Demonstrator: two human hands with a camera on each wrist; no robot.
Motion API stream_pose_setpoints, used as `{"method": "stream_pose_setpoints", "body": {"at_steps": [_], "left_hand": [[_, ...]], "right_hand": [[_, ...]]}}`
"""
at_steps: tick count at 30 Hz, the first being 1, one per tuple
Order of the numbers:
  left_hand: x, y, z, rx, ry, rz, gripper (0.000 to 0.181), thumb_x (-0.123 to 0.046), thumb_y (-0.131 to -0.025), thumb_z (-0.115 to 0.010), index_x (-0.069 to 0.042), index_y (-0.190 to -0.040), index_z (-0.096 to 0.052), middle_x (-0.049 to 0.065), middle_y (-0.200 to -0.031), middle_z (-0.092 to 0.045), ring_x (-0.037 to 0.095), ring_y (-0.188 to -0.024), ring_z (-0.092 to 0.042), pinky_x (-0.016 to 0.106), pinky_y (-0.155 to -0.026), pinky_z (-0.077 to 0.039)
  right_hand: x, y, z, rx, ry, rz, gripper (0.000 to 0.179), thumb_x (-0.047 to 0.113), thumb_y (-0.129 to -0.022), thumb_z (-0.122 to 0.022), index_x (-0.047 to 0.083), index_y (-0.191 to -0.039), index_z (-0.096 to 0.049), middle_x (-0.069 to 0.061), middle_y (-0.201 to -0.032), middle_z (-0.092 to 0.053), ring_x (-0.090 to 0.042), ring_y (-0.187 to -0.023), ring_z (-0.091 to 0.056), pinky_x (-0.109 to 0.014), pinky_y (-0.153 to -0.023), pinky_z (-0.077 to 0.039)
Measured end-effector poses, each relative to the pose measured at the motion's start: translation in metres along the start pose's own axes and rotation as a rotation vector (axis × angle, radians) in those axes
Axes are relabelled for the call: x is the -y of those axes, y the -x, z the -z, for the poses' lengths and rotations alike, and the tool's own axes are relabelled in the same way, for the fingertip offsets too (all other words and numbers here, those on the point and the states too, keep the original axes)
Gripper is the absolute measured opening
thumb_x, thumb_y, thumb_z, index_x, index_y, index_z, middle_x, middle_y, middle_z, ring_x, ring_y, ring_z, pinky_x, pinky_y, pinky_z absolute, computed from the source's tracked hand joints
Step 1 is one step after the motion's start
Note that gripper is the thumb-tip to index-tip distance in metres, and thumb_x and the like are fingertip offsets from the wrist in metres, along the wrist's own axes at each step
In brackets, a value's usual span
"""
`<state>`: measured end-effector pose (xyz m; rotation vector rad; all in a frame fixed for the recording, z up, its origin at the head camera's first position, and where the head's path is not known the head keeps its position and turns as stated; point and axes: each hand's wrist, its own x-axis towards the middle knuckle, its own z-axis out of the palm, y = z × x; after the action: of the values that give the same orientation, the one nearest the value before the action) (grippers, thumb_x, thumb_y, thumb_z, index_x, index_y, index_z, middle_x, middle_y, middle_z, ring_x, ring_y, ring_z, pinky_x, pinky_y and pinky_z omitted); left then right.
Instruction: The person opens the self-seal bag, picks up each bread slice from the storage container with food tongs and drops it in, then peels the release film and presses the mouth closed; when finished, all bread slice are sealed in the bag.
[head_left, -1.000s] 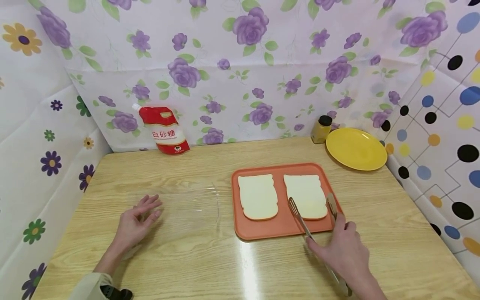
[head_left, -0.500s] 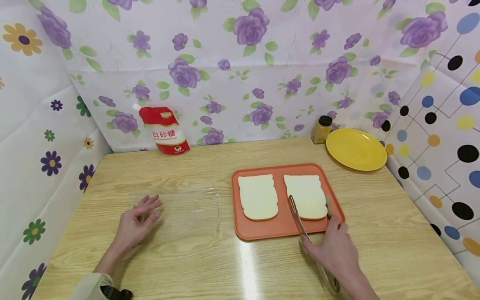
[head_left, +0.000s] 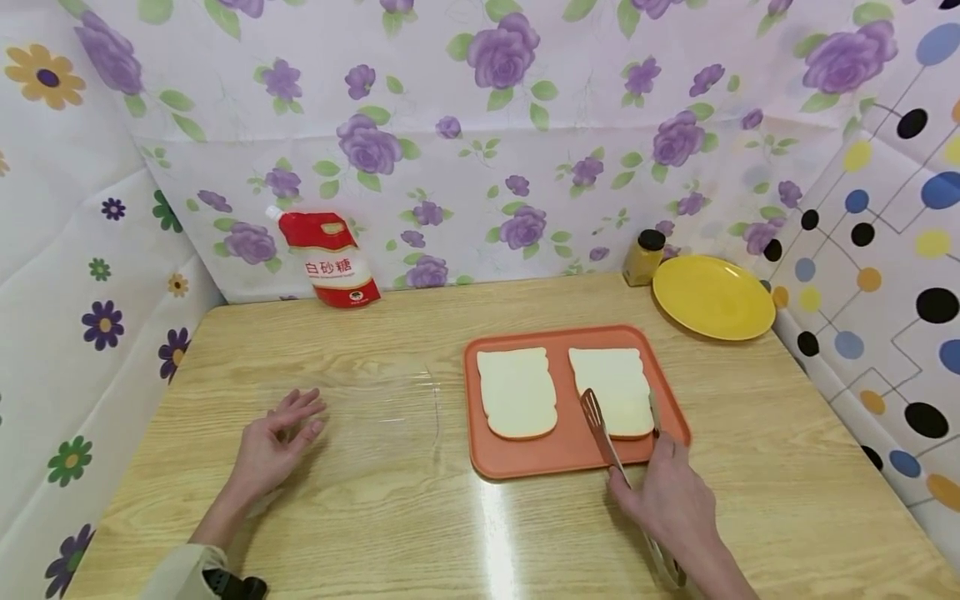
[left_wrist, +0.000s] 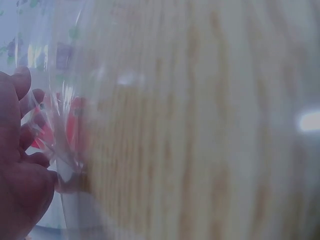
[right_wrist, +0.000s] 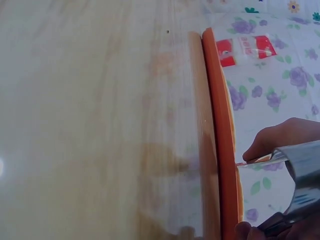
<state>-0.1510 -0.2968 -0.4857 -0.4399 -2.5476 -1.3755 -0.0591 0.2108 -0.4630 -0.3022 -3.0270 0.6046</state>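
Note:
My right hand grips a pair of metal tongs, its thumb on one arm and its fingers on the other. The tongs' spread tips straddle the lower part of the right bread slice. Another bread slice lies to its left on the same orange tray. On the left, my left hand has relaxed fingers, thumb apart from them, beside clear plastic on the table. Close up in the left wrist view, the wrinkled clear film lies against the fingers.
A red and white sugar pouch leans on the flowered back wall. At the back right stand a yellow jar with a black lid and a yellow plate. Patterned cloth walls border the wooden table.
The right hand has moved slightly left, and the tongs' arms have drawn a little closer around the right slice. The left hand has stayed still.

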Motion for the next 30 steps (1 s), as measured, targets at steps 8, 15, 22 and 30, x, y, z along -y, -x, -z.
{"method": "stream_pose_setpoints", "body": {"at_steps": [8,15,22,30], "left_hand": [[0.002,0.001,0.001,-0.010,-0.013,0.001,0.025,0.000,-0.092,-0.071,0.008,-0.115,-0.070,0.029,-0.131,-0.058,0.056,-0.133,-0.037,0.073,-0.109,-0.013],[0.002,-0.001,0.001,-0.013,-0.009,0.004,0.026,0.001,-0.091,-0.071,0.008,-0.116,-0.070,0.029,-0.131,-0.058,0.056,-0.134,-0.036,0.075,-0.108,-0.013],[0.000,-0.003,0.001,-0.017,-0.009,0.018,0.026,0.000,-0.092,-0.071,0.007,-0.116,-0.070,0.027,-0.133,-0.058,0.053,-0.135,-0.036,0.059,-0.115,-0.019],[-0.003,-0.003,0.002,-0.033,0.009,-0.023,0.025,0.005,-0.089,-0.072,0.008,-0.114,-0.071,0.027,-0.129,-0.061,0.055,-0.131,-0.039,0.010,-0.105,-0.028]], "right_hand": [[-0.001,-0.002,0.002,-0.023,-0.007,0.047,0.064,0.034,-0.085,-0.071,-0.016,-0.118,-0.050,-0.020,-0.079,-0.059,-0.024,-0.047,-0.051,-0.038,-0.036,-0.041],[-0.010,-0.001,0.004,-0.142,0.010,0.170,0.066,0.030,-0.084,-0.073,-0.015,-0.127,-0.049,-0.023,-0.091,-0.065,-0.024,-0.052,-0.055,-0.038,-0.038,-0.042],[-0.017,-0.002,0.019,-0.310,0.035,0.402,0.062,0.024,-0.077,-0.077,-0.012,-0.124,-0.056,-0.013,-0.080,-0.065,-0.023,-0.053,-0.057,-0.034,-0.035,-0.040],[-0.001,-0.013,0.028,-0.232,0.032,0.652,0.058,0.019,-0.079,-0.078,-0.001,-0.130,-0.058,-0.009,-0.099,-0.069,-0.024,-0.075,-0.067,-0.030,-0.043,-0.047]]}}
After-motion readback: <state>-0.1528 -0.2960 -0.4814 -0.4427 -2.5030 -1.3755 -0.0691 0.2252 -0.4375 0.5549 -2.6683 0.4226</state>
